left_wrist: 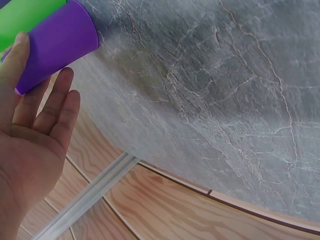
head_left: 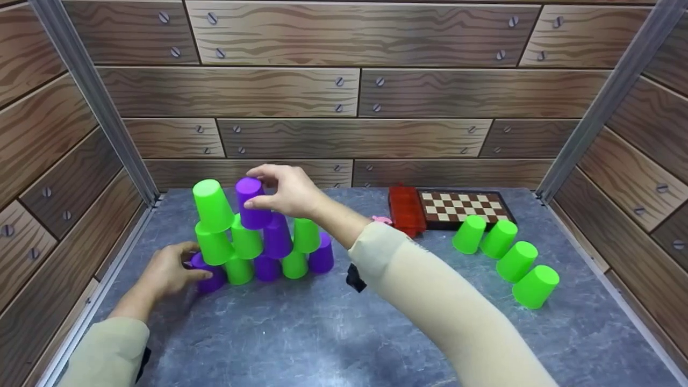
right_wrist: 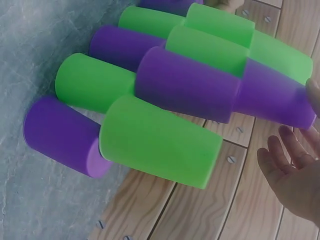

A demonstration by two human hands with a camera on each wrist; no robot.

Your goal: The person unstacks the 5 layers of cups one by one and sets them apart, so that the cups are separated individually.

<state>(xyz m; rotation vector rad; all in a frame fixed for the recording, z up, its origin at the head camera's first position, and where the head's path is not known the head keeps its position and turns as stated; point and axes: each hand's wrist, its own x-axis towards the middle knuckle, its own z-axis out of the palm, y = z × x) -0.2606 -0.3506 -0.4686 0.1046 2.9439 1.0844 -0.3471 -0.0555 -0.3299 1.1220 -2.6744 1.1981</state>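
Upside-down green and purple cups stand stacked as a stepped wall at the left. My right hand (head_left: 293,191) pinches a purple cup (head_left: 252,207) between thumb and fingers in the third row, above a green cup (head_left: 247,237) and another purple cup (head_left: 277,236). To its left, also in the third row, is a green cup (head_left: 211,207). My left hand (head_left: 167,269) has thumb and fingers about the purple cup (left_wrist: 60,45) at the left end of the bottom row. In the right wrist view, a green cup (right_wrist: 160,142) ends the second row.
Several upside-down green cups (head_left: 517,260) stand in a slanting line at the right. Behind them lie a checkered board (head_left: 462,207) and a red, see-through item (head_left: 406,209). A small pink object (head_left: 382,220) is partly hidden by my right arm. Wood-patterned walls (head_left: 355,91) enclose the grey table (head_left: 301,333).
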